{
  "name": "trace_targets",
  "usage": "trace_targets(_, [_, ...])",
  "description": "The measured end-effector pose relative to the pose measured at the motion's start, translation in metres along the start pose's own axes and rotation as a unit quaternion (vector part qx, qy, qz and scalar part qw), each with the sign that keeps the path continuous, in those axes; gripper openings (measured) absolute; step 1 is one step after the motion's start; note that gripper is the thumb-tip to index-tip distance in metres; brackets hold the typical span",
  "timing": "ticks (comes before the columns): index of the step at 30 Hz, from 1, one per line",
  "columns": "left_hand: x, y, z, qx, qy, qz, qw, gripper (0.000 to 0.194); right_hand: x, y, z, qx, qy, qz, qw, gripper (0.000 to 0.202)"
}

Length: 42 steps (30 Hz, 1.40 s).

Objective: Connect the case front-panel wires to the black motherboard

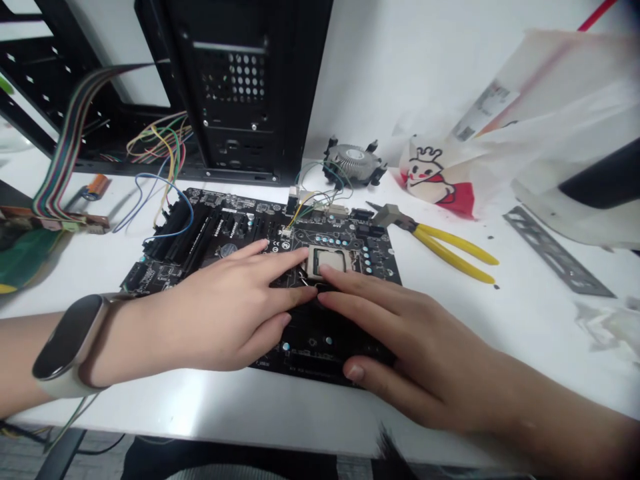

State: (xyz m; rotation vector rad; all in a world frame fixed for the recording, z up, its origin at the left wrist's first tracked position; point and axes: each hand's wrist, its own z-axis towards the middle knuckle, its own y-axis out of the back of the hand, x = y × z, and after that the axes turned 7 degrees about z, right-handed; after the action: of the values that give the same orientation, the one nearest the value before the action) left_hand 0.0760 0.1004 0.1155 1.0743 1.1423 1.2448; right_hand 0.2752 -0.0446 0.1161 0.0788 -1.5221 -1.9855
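Observation:
A black motherboard (305, 357) lies flat on the white table, with a silver processor (331, 261) in its square socket frame. My left hand (230, 307) rests over the middle of the board, palm down and fingers spread, two fingertips at the left edge of the socket. From the right, my right hand (420, 340) reaches in with fingers apart. Its index fingertip touches the lower part of the processor, and another fingertip is just below the socket. Neither hand grips anything. The fingertips partly cover the socket's lower edge and lever.
Behind the board stand a black computer case (240, 87) with loose wires and a round cooler (355, 163). Yellow-handled pliers (440, 247), a metal plate (557, 253) and a plastic bag (440, 177) lie right. An orange capacitor (97, 187) sits left.

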Motion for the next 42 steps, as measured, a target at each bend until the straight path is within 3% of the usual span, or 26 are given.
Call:
trace_targets(7, [0.003, 0.001, 0.001, -0.016, -0.004, 0.01, 1.0, 0.043, -0.006, 0.0, -0.003, -0.021, -0.012, 0.039, 0.999, 0.04])
trace_targets(15, [0.004, 0.004, -0.005, -0.035, -0.002, 0.011, 0.999, 0.038, -0.028, 0.008, -0.008, -0.145, -0.135, 0.11, 0.974, 0.032])
trace_targets(19, [0.004, 0.001, -0.007, -0.048, 0.005, 0.015, 0.999, 0.037, -0.043, 0.013, -0.008, -0.186, -0.129, 0.079, 0.971, 0.028])
trace_targets(25, [0.007, 0.0, -0.008, -0.075, 0.026, -0.019, 0.997, 0.039, -0.051, 0.016, -0.007, -0.138, -0.071, -0.093, 0.984, 0.023])
trace_targets(34, [0.006, 0.002, -0.015, -0.149, -0.001, 0.028, 0.988, 0.038, -0.064, 0.017, -0.01, -0.126, -0.062, -0.143, 0.98, 0.022])
trace_targets(38, [0.002, 0.017, -0.028, -0.192, -0.01, 0.065, 0.979, 0.038, -0.076, 0.016, -0.013, -0.137, -0.07, -0.158, 0.975, 0.024])
trace_targets(42, [0.016, 0.037, -0.045, -0.236, 0.041, 0.064, 0.969, 0.04, -0.081, 0.014, -0.013, -0.14, -0.063, -0.172, 0.973, 0.024])
